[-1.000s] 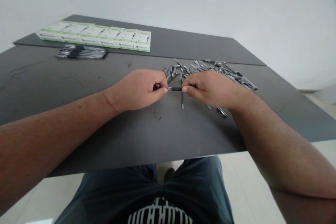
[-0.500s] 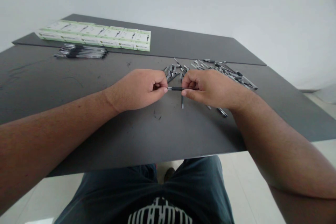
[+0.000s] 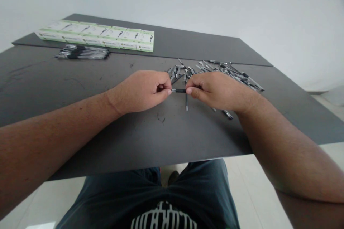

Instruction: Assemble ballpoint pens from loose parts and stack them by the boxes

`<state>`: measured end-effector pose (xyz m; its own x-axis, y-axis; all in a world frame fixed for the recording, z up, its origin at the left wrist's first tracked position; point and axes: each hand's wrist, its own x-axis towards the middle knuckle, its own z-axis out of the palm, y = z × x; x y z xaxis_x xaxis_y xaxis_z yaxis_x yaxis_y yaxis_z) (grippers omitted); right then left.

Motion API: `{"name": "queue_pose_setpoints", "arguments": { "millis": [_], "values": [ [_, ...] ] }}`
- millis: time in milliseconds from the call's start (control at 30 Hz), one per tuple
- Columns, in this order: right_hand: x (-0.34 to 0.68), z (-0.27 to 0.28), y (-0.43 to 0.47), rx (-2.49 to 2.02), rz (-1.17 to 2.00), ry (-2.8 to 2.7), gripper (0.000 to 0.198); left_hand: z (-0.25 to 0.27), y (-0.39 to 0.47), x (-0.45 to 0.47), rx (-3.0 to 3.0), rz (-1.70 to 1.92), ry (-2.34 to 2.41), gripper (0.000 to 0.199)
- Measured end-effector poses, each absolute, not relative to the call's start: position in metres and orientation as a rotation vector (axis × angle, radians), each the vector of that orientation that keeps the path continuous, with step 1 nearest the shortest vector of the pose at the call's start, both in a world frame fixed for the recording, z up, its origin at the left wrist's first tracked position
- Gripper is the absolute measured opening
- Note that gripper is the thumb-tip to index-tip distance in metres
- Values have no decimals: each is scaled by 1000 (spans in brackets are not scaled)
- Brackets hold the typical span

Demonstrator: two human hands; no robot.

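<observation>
1. Since half a second ago, my right fingertips have shifted, drawing in closer around the pen point(image 3: 180, 90); my left hand looks unmoved.
2. The pen lies level between my hands, its near-left end clear and silvery, its middle black and smooth. The rest is hidden in my right hand.
3. It sits over the desk point(image 3: 134, 143), right of the middle, about halfway between the front and back edges.
4. My left hand point(image 3: 145, 89) is nearly closed, thumb and forefinger pinching the clear end, the other fingers curled under.
5. My right hand point(image 3: 215, 89) is pinched too, thumb and forefinger on the black part.
6. A thin rod point(image 3: 186, 102) lies just beside my right fingertips, pointing at the front edge.
7. Loose pen parts point(image 3: 236, 75) are scattered beyond my right hand, toward the desk's right edge.
8. Boxes point(image 3: 94, 35) line up near the far left corner, behind a bundle of pens point(image 3: 83, 53).
</observation>
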<state>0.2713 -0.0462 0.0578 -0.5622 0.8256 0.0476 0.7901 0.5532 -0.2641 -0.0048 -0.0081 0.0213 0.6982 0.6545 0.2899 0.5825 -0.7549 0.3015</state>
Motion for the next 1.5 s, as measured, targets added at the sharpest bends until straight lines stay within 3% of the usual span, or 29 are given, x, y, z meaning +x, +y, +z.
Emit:
{"name": "queue_pose_setpoints", "arguments": {
  "millis": [133,267,433,567,733,867,1067,1167,1367,1500],
  "values": [
    [272,57,-46,-1399,333,-2600,15,21,-8,-5,2732,587,993,23],
    [271,58,-46,-1378,295,-2646,29,21,-8,-4,2729,580,996,25],
    [271,58,-46,-1408,348,-2585,17,22,-8,-5,2723,563,992,24],
    [270,58,-46,-1385,308,-2636,26,22,-8,-5,2721,567,991,24],
    [271,57,-46,-1405,338,-2594,15,20,-8,-5,2721,566,996,24],
    [271,58,-46,-1375,309,-2646,25,20,-8,-5,2710,556,1005,24],
    [271,58,-46,-1414,354,-2604,15,22,-9,-3,2709,556,994,25],
    [271,58,-46,-1388,321,-2651,24,22,-9,-4,2710,555,994,25],
    [270,57,-46,-1396,340,-2607,16,21,-8,-4,2712,564,984,25],
    [271,56,-46,-1359,316,-2643,24,20,-7,-4,2718,559,979,26]
  ]
}}
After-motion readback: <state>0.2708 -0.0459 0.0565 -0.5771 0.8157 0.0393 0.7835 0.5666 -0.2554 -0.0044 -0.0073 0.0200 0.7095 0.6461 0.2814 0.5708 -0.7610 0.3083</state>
